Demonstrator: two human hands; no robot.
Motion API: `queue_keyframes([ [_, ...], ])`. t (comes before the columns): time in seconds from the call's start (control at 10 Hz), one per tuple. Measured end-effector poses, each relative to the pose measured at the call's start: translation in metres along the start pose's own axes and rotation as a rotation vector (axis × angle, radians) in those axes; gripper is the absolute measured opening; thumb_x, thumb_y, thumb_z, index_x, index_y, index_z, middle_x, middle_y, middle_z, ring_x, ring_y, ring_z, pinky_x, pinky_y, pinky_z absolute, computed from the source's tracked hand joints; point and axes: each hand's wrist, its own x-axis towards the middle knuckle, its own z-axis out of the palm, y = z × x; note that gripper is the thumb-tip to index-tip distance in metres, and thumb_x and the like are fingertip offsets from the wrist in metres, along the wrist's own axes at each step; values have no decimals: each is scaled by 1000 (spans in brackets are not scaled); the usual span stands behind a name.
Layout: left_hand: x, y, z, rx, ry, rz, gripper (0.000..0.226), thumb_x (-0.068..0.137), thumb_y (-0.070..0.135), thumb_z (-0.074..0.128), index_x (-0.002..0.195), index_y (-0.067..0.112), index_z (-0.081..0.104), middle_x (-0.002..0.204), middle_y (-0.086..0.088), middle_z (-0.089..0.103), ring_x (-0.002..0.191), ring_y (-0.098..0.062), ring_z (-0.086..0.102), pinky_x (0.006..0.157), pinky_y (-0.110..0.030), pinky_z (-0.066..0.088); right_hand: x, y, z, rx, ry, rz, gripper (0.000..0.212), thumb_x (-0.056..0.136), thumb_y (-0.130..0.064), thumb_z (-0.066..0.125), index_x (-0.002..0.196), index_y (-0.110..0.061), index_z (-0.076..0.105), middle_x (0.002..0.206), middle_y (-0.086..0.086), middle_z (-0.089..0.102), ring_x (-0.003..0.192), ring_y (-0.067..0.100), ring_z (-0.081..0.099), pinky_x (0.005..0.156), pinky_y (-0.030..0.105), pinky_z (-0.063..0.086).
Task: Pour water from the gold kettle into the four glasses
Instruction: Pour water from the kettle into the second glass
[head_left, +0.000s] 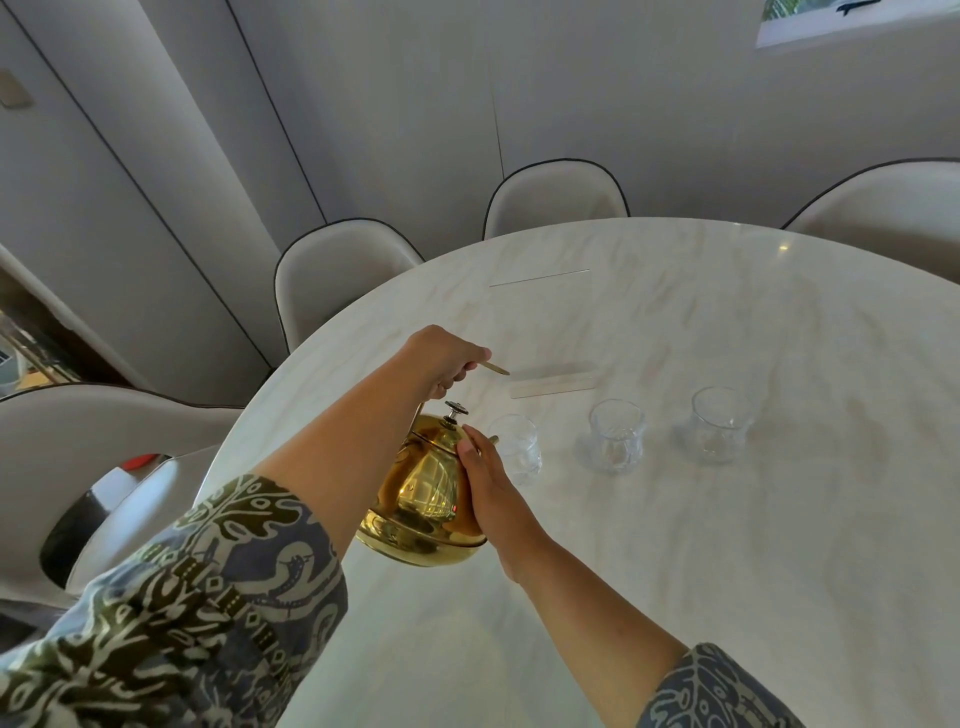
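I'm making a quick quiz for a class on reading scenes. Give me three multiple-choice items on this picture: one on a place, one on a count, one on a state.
1. Where is the gold kettle relative to the row of glasses?
A. at its left end
B. at its right end
C. behind it, near the chairs

2. How many glasses show on the table?
A. one
B. three
C. six

3. How is the kettle held?
A. it stands alone, untouched
B. one hand only, by the lid knob
C. left hand on the handle, right hand against its side

Answers:
1 A, the kettle is tilted by the leftmost glass.
2 B, the leftmost, the middle glass and the right glass show; a fourth is not visible.
3 C, the left hand grips the handle above, the right hand lies flat on the body.
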Motion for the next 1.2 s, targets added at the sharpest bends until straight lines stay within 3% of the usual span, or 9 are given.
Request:
queue_keyframes([
  [0.5,2,0,-1,1,0,-4,35,94,27,58,64,11,47,62,-2,38,51,-12,27,51,-20,25,3,2,0,14,-11,3,53,95,-58,24,146,-41,21,145,-5,38,119,12,41,94,24,41],
  [0.7,2,-5,-2,-38,15,14,35,93,28,59,64,10,48,61,-2,39,49,-12,27,48,-19,25,0,3,-1,7,-9,-3,53,95,-58,25,146,-41,22,129,-11,39,115,9,42,83,17,42],
  [0.8,1,-14,-3,-65,41,36,35,90,30,62,65,9,50,59,-2,40,47,-12,29,46,-19,26,-2,6,-1,-4,-11,-27,52,95,-57,28,144,-41,25,131,-11,43,114,8,46,78,12,43],
  [0.9,-2,-24,-1,-94,67,42,33,89,32,63,67,9,53,59,-2,42,47,-13,31,46,-20,27,-3,14,-1,-26,1,-48,52,94,-59,32,143,-43,27,141,-7,43,123,12,47,96,23,45],
  [1.2,-17,-60,1,-250,156,87,37,87,36,65,64,8,56,58,-2,45,45,-14,33,44,-22,28,-13,24,4,-126,6,-111,36,96,-51,39,132,-46,38,129,-13,50,112,1,53,89,13,46],
])
